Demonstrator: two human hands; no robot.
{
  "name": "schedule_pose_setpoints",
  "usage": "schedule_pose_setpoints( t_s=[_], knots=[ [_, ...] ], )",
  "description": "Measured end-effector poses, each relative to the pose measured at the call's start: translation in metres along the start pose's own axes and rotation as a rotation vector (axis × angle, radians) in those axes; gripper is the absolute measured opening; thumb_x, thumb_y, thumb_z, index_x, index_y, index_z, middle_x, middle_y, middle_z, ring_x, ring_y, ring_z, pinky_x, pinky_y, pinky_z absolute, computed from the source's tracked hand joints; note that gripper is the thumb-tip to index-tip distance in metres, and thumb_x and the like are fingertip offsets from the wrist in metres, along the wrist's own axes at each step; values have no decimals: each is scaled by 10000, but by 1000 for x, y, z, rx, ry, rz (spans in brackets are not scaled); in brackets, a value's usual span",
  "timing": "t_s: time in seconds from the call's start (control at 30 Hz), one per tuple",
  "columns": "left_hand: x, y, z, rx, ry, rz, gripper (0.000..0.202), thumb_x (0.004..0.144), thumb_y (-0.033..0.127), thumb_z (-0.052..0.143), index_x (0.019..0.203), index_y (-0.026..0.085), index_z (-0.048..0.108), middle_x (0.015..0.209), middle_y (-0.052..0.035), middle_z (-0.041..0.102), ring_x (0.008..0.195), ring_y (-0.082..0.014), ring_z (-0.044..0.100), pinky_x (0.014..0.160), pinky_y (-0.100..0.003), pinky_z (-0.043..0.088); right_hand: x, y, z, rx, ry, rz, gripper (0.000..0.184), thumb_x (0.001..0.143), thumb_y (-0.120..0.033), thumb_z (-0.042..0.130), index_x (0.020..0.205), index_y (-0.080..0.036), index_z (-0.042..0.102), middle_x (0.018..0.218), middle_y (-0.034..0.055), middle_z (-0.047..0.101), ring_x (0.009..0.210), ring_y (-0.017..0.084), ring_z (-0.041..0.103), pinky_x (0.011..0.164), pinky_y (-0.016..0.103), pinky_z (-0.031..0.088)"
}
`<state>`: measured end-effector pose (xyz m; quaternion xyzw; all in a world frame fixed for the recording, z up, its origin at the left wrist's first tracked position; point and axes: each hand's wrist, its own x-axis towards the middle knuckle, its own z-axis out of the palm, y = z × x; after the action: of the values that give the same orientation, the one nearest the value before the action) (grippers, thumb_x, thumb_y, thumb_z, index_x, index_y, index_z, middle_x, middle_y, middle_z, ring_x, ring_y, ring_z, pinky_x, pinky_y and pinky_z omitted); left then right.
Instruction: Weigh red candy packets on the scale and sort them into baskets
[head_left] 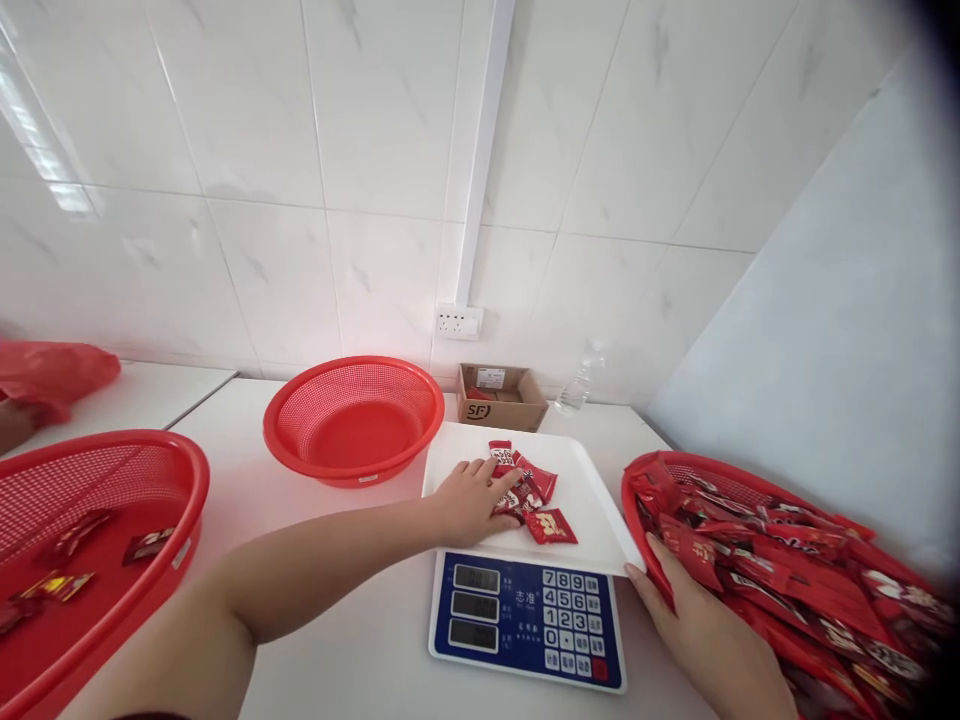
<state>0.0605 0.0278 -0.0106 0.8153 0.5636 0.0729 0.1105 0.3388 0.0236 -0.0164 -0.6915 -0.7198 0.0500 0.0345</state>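
My left hand (pixel 469 500) lies on the white tray (pixel 592 500) of a blue-faced scale (pixel 525 620), fingers stretched out and touching a small heap of red candy packets (pixel 529 490). My right hand (pixel 705 630) rests flat, fingers extended, against the near rim of a red basket (pixel 787 570) piled with red packets at the right. Its fingertips reach toward the tray's corner.
An empty red mesh basket (pixel 352 420) stands behind the scale. Another red basket (pixel 97 540) with a few packets is at the left. A small cardboard box (pixel 501 397) and a clear bottle (pixel 579 380) sit by the tiled wall. A red bag (pixel 52 375) lies far left.
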Motion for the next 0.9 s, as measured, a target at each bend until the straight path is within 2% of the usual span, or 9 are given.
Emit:
schedule_pose_setpoints(
  t_s=[0.07,0.13,0.27,0.37,0.5,0.63,0.7,0.77,0.9],
  knots=[
    [1,0,2,19,34,26,462,943,431,327,1388,313,362,1394,-97,435,1252,-306,426,1006,-471,335,-1,-1,-1,-4,0,4,691,879,-561,120,1395,-196,400,1118,138,670,924,316,665,737,447,520],
    [0,-2,3,32,55,40,392,946,342,342,1324,330,445,1294,-77,512,1140,-271,521,922,-413,418,-1,-1,0,-4,0,1,691,879,-563,126,1396,-194,398,1110,140,673,919,317,666,734,450,520],
    [-3,-14,-4,40,106,-4,336,930,313,382,1237,330,519,1194,-42,554,946,-204,613,756,-304,489,-1,1,1,16,22,-4,682,877,-560,144,1382,-194,420,1093,139,680,897,315,671,715,451,526],
    [-9,-37,-22,59,186,-110,340,942,276,341,1234,297,513,1218,-55,537,955,-197,605,752,-291,482,-1,1,2,21,32,-9,678,879,-558,150,1375,-190,430,1092,144,680,892,316,672,709,454,529],
    [-26,-85,-54,87,268,-307,385,958,266,248,1265,254,480,1292,-102,497,1113,-252,537,823,-344,464,-2,1,2,4,30,-17,677,884,-558,141,1388,-197,411,1090,141,681,911,319,668,727,462,525],
    [-40,-112,-63,101,275,-466,469,946,374,267,1324,141,421,1394,-212,393,1264,-394,396,946,-553,363,-1,2,4,5,31,-14,670,885,-557,142,1387,-204,411,1118,130,672,909,314,670,723,451,524],
    [-39,-108,-58,99,242,-449,530,922,446,336,1344,135,407,1483,-211,276,1371,-423,185,1027,-612,223,0,3,6,9,35,-19,669,884,-554,145,1381,-200,419,1125,128,670,891,310,674,712,441,525],
    [-30,-93,-49,82,199,-369,576,916,498,337,1384,163,362,1542,-170,161,1415,-364,25,1086,-576,122,1,3,6,15,46,-29,672,882,-554,147,1377,-193,423,1104,132,678,867,312,677,702,446,524],
    [5,-47,-31,4,77,-142,730,856,660,334,1447,240,247,1569,-122,56,1428,-286,-9,1119,-490,121,0,2,4,15,42,-24,690,882,-556,128,1390,-180,406,1121,141,669,888,320,670,722,468,520]
  ],
)
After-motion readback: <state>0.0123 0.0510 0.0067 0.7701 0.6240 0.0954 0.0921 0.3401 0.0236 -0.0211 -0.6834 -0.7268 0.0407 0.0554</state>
